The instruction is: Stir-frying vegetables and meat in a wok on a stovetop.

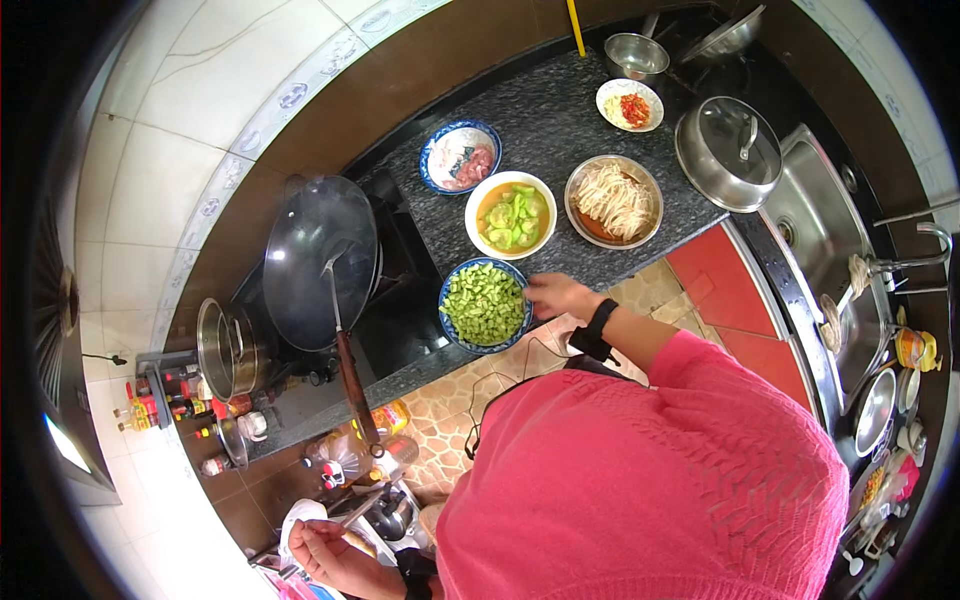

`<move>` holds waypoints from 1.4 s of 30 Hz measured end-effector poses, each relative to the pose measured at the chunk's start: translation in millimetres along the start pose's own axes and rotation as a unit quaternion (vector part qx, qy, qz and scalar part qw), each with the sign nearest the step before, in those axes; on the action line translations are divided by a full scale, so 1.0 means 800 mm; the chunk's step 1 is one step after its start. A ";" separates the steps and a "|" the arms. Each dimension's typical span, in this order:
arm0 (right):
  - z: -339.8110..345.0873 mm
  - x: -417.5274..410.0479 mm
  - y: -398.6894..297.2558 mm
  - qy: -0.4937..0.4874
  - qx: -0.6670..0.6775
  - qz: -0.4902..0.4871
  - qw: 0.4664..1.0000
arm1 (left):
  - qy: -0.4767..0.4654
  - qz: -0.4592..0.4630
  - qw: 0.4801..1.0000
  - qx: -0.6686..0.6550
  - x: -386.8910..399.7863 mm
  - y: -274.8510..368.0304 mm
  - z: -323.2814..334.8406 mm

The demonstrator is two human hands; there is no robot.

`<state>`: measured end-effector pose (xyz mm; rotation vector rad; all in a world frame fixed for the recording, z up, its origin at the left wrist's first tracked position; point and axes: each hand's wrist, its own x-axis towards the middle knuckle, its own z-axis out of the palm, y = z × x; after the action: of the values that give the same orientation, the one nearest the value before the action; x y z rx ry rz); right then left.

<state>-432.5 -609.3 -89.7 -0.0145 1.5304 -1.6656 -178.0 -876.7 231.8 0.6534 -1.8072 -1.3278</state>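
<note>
My right hand (555,296) is at the right rim of a blue-rimmed bowl (452,331) of chopped green vegetable, its fingers curled at the edge. The bowl is by the counter's front edge. Behind it stands a white bowl (475,240) with green slices in yellowish liquid. Raw meat lies in a blue-patterned bowl (427,169); a steel dish (655,225) bears pale enoki-like mushrooms. My left hand (322,551) is low at the left, fingers bent, near a long-handled item; whether it holds this is unclear. A wok (300,247) with a wooden-handled spatula (354,386) sits on the hob.
A lidded steel pan (694,169) stands beside the sink (821,217). At the counter's back are a small plate (602,96) of chopped red and pale bits and a steel saucepan (637,56). A glass-lidded pot (225,375) and bottles (142,412) are left of the wok.
</note>
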 end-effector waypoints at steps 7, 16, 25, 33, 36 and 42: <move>-0.012 0.022 -0.038 0.107 0.346 -0.015 0.932 | 0.019 -0.017 1.000 0.013 0.000 -0.004 0.017; -0.016 0.076 -0.047 0.240 0.438 -0.059 0.864 | 0.060 0.020 0.998 0.028 -0.009 0.020 0.040; -0.071 0.144 -0.086 0.281 0.519 -0.139 0.795 | 0.106 -0.020 0.993 0.039 -0.014 0.024 0.036; -0.088 0.144 -0.090 0.244 0.529 -0.168 0.795 | 0.061 -0.033 0.996 0.056 -0.007 0.028 0.059; -0.074 0.078 -0.094 0.097 0.338 -0.088 0.932 | 0.023 -0.025 0.998 0.059 0.006 0.011 0.044; -0.152 -0.046 -0.022 0.555 0.009 -0.216 0.803 | -0.021 -0.024 0.999 0.043 0.024 -0.005 0.048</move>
<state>-483.5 -491.6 -87.0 0.8182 2.4959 -2.2007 -220.5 -871.9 228.0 0.7250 -1.9005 -1.3107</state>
